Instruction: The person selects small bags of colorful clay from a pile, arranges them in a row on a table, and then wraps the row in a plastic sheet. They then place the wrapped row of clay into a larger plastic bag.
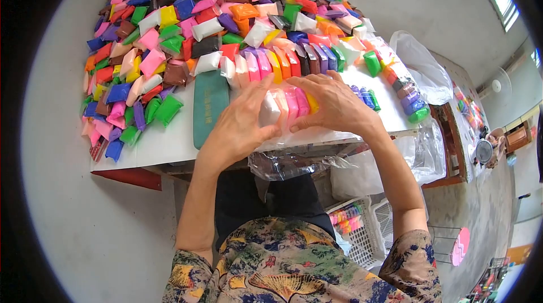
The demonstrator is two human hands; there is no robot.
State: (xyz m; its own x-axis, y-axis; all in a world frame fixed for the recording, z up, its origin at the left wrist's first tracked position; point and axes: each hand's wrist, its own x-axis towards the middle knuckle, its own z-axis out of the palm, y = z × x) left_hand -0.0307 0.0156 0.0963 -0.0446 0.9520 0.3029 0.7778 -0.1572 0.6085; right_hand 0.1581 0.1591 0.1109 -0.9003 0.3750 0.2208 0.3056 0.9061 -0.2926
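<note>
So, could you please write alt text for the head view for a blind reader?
A person's left hand and right hand squeeze a short row of packets between them at the near edge of a white table. Behind lie a longer row, a green case and a heap of colourful packets.

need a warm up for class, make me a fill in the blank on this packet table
The row of packets is squeezed between the left hand and the ____ hand.
The flat case left of that row is ____ in colour.
The basket below the table is ____ in colour.
Missing words: right, green, white.
</note>
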